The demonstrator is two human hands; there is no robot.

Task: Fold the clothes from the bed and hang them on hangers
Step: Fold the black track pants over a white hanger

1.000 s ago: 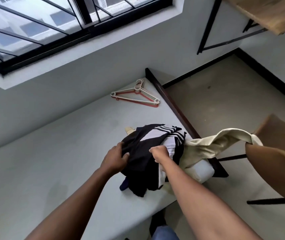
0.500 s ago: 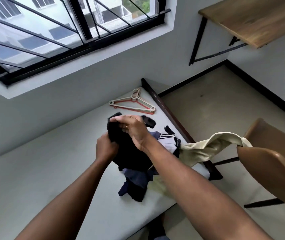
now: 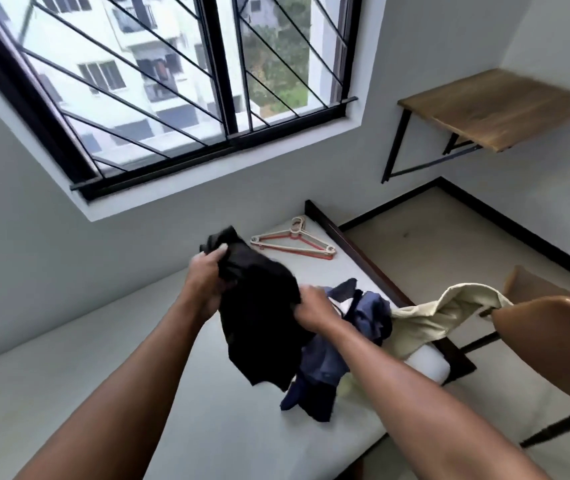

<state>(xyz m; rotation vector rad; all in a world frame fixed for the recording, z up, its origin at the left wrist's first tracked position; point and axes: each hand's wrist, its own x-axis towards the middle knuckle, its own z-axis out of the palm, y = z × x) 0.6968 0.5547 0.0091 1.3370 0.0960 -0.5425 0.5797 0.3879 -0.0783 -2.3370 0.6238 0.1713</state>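
A black garment (image 3: pixel 259 317) hangs above the bed (image 3: pixel 103 358), held by both hands. My left hand (image 3: pixel 205 277) grips its upper edge, and my right hand (image 3: pixel 313 311) grips its right side lower down. Below it a pile of dark blue clothes (image 3: pixel 342 351) lies on the mattress. A cream garment (image 3: pixel 443 317) stretches from the pile to the brown chair (image 3: pixel 553 334). Plastic hangers (image 3: pixel 294 242), cream and red, lie near the bed's far end.
The bed's dark wooden frame (image 3: pixel 356 251) runs along its right side, with beige floor (image 3: pixel 432 247) beyond it. A wooden wall shelf (image 3: pixel 494 105) on black brackets hangs at the upper right. A barred window (image 3: pixel 172 81) sits above the bed.
Both hands have lifted the black garment up off the pile. My right hand moved from the garment's top down to its right side. The view tilted upward.
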